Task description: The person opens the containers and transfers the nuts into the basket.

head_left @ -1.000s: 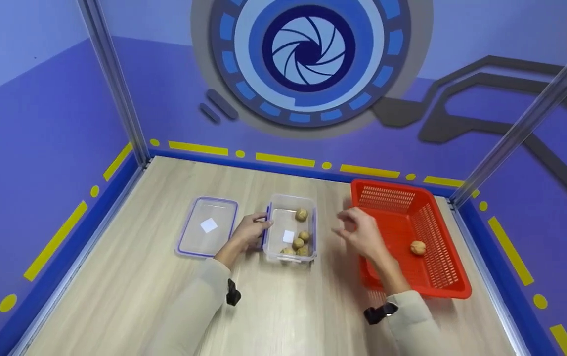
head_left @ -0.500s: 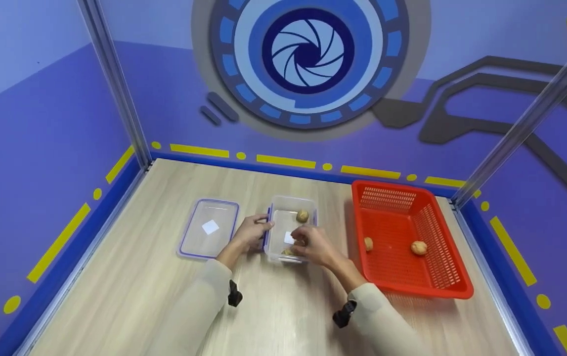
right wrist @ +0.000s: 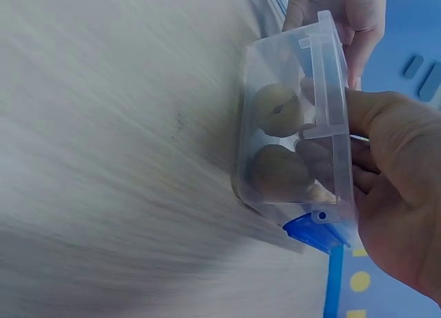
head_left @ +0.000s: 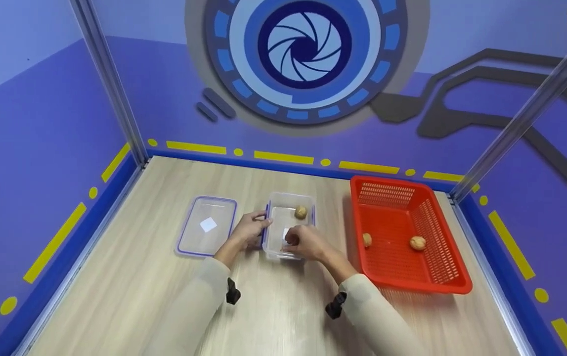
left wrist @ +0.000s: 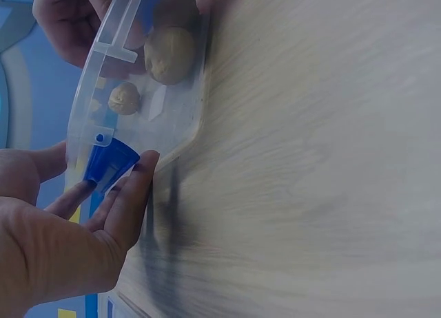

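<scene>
A clear plastic food container [head_left: 279, 199] stands in the middle of the table, with a blue side latch [left wrist: 110, 163]. My left hand [head_left: 249, 230] holds it by its left side, thumb at the rim and fingers about the latch. My right hand [head_left: 308, 242] reaches down into the container, its fingers bent among the walnuts. In the right wrist view, two walnuts lie against the near wall, an upper walnut [right wrist: 278, 110] and a lower walnut [right wrist: 279, 172]; fingertips touch them, but a firm pinch cannot be made out. Another walnut [head_left: 301, 212] sits at the back right corner.
A red basket [head_left: 392, 215] stands to the right, with one walnut [head_left: 417, 243] on its floor and another walnut [head_left: 367, 240] by its left wall. The container's blue-edged lid [head_left: 192, 241] lies flat at the left. Blue walls enclose the table.
My right hand has come from over the basket's left edge into the container and shifted slightly left there. The walnut by the basket's left wall has come into view. My left hand has kept its hold.
</scene>
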{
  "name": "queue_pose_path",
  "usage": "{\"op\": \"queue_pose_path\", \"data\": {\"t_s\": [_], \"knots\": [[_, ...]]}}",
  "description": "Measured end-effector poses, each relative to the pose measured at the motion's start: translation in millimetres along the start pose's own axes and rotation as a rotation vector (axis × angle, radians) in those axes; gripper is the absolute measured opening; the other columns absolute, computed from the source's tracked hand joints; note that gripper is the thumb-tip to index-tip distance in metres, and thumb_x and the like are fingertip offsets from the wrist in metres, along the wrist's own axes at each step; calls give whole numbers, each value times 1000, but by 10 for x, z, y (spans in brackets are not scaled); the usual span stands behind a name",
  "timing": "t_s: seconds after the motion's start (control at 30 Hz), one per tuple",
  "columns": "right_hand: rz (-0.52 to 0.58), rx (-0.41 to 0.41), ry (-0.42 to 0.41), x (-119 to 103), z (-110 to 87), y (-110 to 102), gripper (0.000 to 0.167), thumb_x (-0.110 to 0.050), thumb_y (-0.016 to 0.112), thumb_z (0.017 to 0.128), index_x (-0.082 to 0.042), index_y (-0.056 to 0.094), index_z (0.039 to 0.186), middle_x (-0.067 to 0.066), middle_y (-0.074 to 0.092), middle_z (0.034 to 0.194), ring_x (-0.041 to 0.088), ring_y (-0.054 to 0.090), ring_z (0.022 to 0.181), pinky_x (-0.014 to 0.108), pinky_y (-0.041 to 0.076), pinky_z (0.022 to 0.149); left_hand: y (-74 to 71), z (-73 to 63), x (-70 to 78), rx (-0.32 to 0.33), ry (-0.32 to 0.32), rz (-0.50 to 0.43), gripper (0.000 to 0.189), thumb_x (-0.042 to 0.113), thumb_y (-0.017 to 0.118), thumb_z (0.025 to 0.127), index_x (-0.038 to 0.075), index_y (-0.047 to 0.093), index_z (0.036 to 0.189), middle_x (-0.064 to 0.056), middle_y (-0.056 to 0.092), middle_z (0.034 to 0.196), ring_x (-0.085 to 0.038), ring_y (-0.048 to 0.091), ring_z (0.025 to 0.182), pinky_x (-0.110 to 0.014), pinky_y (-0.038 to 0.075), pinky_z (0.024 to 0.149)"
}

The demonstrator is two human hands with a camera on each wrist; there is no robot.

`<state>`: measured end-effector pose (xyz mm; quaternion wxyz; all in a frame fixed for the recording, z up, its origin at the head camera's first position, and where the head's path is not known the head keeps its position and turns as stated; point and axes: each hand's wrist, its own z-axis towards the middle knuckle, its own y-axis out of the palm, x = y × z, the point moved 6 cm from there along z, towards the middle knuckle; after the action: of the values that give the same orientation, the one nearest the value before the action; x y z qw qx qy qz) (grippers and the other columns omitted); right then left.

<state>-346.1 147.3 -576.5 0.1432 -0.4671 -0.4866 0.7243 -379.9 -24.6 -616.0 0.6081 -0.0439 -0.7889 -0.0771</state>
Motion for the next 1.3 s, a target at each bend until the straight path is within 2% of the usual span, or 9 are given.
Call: {"op": "queue_pose_path", "data": {"t_s": [0.17, 0.3, 0.47, 0.7, 0.9, 1.03, 1.17, 1.3], "knots": [[-45, -19, -16, -6, 26, 27, 17, -12, 86, 90, 2, 76, 92, 6, 74, 80, 12, 63, 72, 35, 58, 67, 4, 18, -20, -5, 12, -24, 53, 5, 63, 104, -9, 47, 152, -35, 59, 139, -47, 64, 123, -56, 57, 100], [-70, -56, -5, -11, 47, 28, 15, -13, 85, 90, 0, 78, 92, 4, 73, 79, 9, 59, 71, 33, 56, 67, -1, 34, -24, 1, 15, -31, 52, 5, 64, 103, -9, 48, 151, -31, 63, 135, -48, 64, 123, -55, 57, 100], [-92, -91, -22, -26, 82, 28, 11, -11, 86, 89, -2, 80, 92, 4, 75, 82, 10, 62, 73, 33, 59, 70, -19, 30, -8, 10, 10, -29, 53, 5, 65, 103, -8, 49, 151, -27, 65, 133, -48, 63, 124, -54, 57, 101], [-78, -117, -43, -26, 102, 44, 7, -5, 84, 89, 0, 80, 92, 7, 76, 83, 12, 63, 73, 35, 59, 70, -11, 18, 3, 6, 3, -23, 52, 6, 65, 103, -7, 50, 151, -32, 63, 134, -49, 65, 122, -55, 57, 100], [-58, -65, -25, 15, 63, 41, 9, -7, 84, 90, -2, 78, 91, 5, 73, 81, 9, 57, 71, 31, 54, 66, 16, 11, -15, -2, -3, -21, 50, 5, 64, 104, -6, 51, 150, -37, 60, 134, -48, 66, 119, -55, 59, 97], [-35, -5, -20, 32, 36, 5, 12, -11, 85, 90, -3, 77, 92, 2, 72, 81, 9, 60, 72, 31, 56, 67, 37, 18, -21, -14, 6, -18, 50, 5, 63, 104, -7, 50, 150, -36, 60, 136, -48, 66, 119, -55, 58, 97], [70, 38, -2, 52, 6, -62, 15, -11, 86, 89, -2, 76, 96, 2, 74, 85, 11, 64, 76, 35, 59, 72, 28, 26, -29, -10, -3, -24, 52, 7, 63, 105, -6, 48, 153, -36, 59, 138, -47, 65, 121, -56, 58, 98], [200, 72, 55, 88, -85, -169, 15, -11, 84, 91, -3, 77, 101, 2, 74, 92, 14, 67, 83, 36, 61, 79, -8, 19, -49, 4, -25, -30, 53, 9, 64, 105, -3, 48, 153, -34, 59, 139, -46, 66, 121, -56, 58, 97]]}}
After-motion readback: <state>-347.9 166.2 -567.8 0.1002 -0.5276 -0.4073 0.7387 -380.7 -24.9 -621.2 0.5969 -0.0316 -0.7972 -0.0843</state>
